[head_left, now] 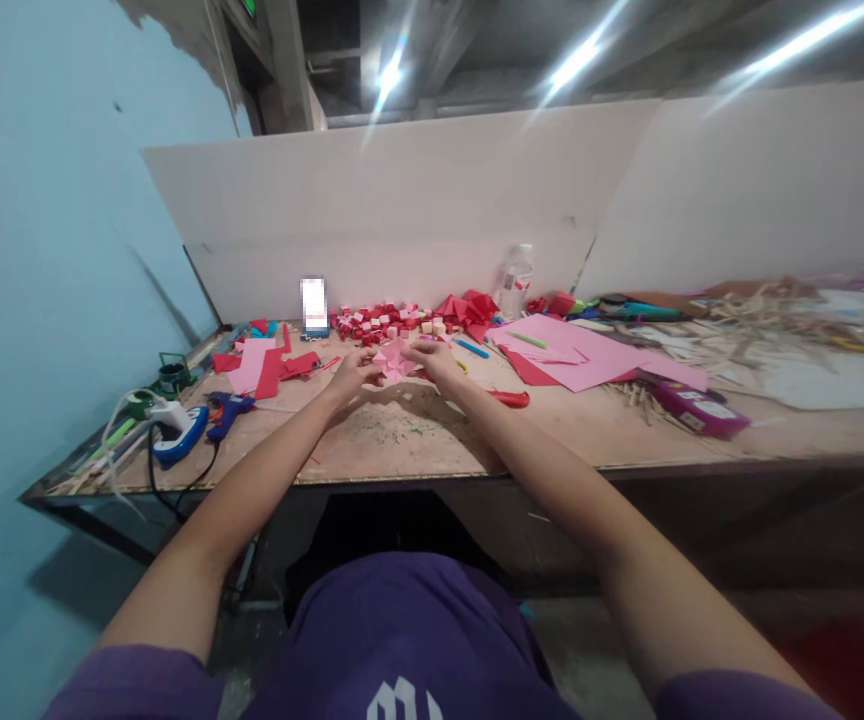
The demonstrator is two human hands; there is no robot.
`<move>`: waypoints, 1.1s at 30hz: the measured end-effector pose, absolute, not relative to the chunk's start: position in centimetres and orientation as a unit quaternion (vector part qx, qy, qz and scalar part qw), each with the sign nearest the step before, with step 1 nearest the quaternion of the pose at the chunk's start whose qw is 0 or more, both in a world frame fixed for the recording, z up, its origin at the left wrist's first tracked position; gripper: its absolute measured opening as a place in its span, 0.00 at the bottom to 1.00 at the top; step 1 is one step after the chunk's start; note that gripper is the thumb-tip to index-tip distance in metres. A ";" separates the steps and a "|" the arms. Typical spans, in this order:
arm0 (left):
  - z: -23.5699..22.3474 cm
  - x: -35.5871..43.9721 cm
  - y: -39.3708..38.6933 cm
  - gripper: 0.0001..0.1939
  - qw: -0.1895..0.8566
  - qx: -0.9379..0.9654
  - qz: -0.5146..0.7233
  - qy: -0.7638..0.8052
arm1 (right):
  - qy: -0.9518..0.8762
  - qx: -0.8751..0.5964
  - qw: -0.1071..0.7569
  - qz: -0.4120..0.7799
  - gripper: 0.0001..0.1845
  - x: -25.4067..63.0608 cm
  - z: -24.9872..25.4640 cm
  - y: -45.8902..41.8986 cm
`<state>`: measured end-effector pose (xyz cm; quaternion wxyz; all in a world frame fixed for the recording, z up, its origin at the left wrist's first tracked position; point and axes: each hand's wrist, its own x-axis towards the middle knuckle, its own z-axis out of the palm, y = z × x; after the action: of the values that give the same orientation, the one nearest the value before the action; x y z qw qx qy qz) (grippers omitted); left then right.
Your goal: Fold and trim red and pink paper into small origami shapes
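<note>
Between my two hands, just above the table, is a folded pink paper piece [397, 362] with pointed, petal-like parts. My left hand [357, 370] grips its left edge with curled fingers. From the other side my right hand [436, 362] takes hold of its right edge, thumb underneath and fingers over it. Right behind them lies a heap of small red and pink folded paper cubes [387, 322]. Larger red folded paper shapes [471, 308] rest to the right of that heap. A blue pen [471, 348] lies close to my right hand.
Pink paper sheets [589, 355] and a red-handled tool [508, 398] lie to the right, with a plastic bottle [517, 280] behind. A phone [314, 305] stands upright at the back. On the left are paper scraps [256, 365], a blue glue gun [228, 412] and a power strip [181, 437] with cords.
</note>
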<state>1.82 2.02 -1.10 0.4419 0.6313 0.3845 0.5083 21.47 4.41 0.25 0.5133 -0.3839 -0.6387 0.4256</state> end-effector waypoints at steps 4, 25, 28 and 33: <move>-1.5 1.5 2.2 0.17 0.446 0.644 0.491 0.382 | -0.651 -0.381 0.507 0.417 0.22 21.5 -0.2 4.9; -1.3 0.9 3.9 0.14 0.392 0.622 0.569 0.370 | -0.665 -0.352 0.464 0.468 0.18 21.3 0.4 3.9; -1.2 0.9 3.7 0.15 0.407 0.615 0.569 0.364 | -0.657 -0.350 0.457 0.487 0.15 21.3 0.4 3.8; -0.8 1.1 3.2 0.14 0.425 0.593 0.590 0.346 | -0.636 -0.335 0.462 0.520 0.12 21.3 0.6 3.6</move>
<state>1.09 3.15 -0.78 0.4247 0.5930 0.3460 0.5902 21.27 3.57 0.65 0.4619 -0.3348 -0.6359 0.5198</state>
